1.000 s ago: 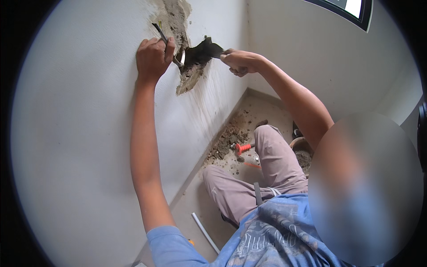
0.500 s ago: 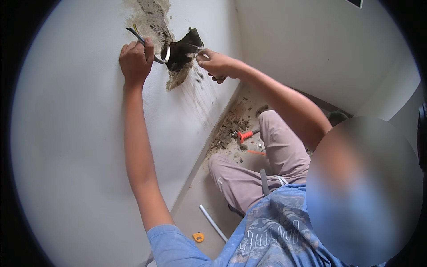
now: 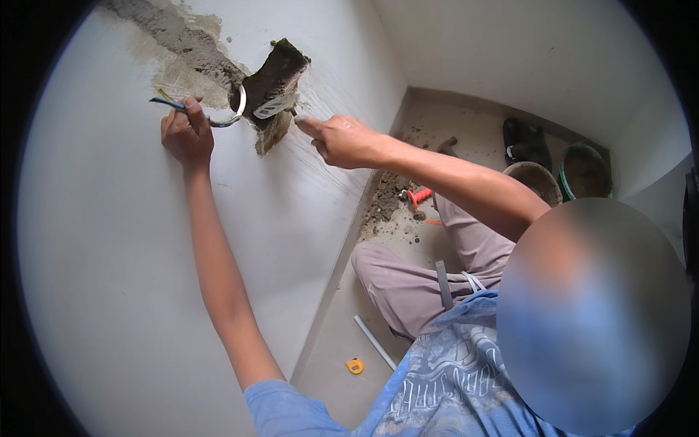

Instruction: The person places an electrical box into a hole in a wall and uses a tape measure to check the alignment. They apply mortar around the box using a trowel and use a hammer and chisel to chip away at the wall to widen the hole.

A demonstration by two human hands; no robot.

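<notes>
My left hand (image 3: pixel 188 137) is closed around a bundle of electrical wires (image 3: pixel 218 124) against the white wall. Their dark, blue and yellow ends stick out past the fingers; a white stretch loops back into a ragged hole (image 3: pixel 275 73). Inside the hole's lower part shows a pale, flat, rounded piece (image 3: pixel 275 107) with greyish marks; its kind is unclear. My right hand (image 3: pixel 344 140) is at the hole's lower right edge, index finger stretched toward that piece and the other fingers curled. A small dark bit shows at the fingertip; what the hand grips is hidden.
A rough channel (image 3: pixel 178 47) runs up-left from the hole. Rubble (image 3: pixel 386 197) and a red-handled tool (image 3: pixel 419 198) lie below by the wall. Buckets (image 3: pixel 585 171) stand in the far right corner. Nearer are a yellow tape measure (image 3: pixel 354 366) and a white pipe (image 3: pixel 375 342).
The view has shifted. My left hand has drawn the wires farther left of the hole. My right hand has turned and its finger points in; the pale piece now shows inside.
</notes>
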